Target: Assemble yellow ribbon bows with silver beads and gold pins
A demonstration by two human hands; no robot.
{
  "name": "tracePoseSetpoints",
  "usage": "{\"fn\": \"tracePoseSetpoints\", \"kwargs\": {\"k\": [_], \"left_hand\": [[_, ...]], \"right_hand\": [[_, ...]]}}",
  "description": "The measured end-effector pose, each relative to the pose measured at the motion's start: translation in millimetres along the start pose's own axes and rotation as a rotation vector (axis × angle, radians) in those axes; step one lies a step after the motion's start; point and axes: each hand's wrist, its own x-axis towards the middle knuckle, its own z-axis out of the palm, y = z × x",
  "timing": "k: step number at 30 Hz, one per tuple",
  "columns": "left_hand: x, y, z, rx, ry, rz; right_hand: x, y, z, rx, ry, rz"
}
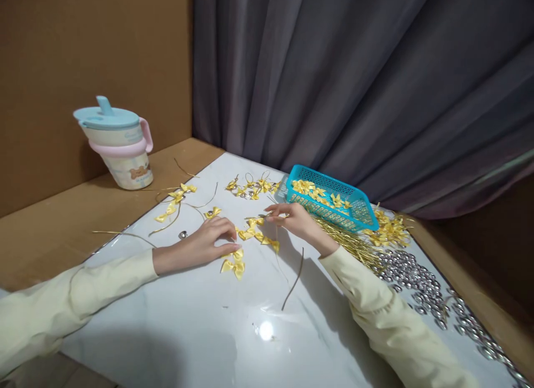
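Observation:
My left hand (pixel 208 240) rests low over the white tabletop (pixel 200 327), its fingers curved and the thumb apart from them. By its thumb tip lie yellow ribbon bows (pixel 234 265). Farther right, my right hand (pixel 297 221) has its fingertips pinched together on what looks like a thin gold cord (pixel 253 216); the exact grip is small and partly hidden. Between the two hands sits a cluster of yellow bows (pixel 250 232). A single silver bell-like bead (pixel 182 235) is just left of my left hand.
A blue plastic basket (pixel 362 212) holds loose bows. Beside it are a bundle of gold cords (pixel 350 243), a pile of bows (pixel 387 229) and many silver beads (pixel 417 279). Finished-looking bows with cords (pixel 254 186) lie at the back. A lidded cup (pixel 120 146) stands left.

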Motion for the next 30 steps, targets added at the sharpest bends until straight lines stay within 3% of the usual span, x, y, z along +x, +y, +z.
{"fn": "tracePoseSetpoints", "kwargs": {"k": [5,11,15,18,22,26,30], "left_hand": [[2,-2,1.9,0.034,0.118,-0.041],[5,9,4.9,0.093,0.234,-0.152],[4,22,4.1,-0.012,0.255,-0.182],[1,28,2.2,-0.247,0.235,-0.227],[-4,33,0.9,-0.524,0.201,-0.266],[-7,40,0.7,-0.513,0.167,-0.28],[-10,47,-2.0,-0.559,0.08,-0.291]], "right_hand": [[13,-3,17,-0.122,-0.005,-0.117],[-5,-20,27,-0.124,-0.042,-0.178],[-20,-46,26,-0.083,-0.094,-0.235],[-29,-60,23,-0.05,-0.086,-0.266],[-40,-63,18,0.114,-0.086,-0.131],[-46,-64,16,0.208,-0.182,0.016],[-52,-68,15,0.234,-0.189,0.08]]}}
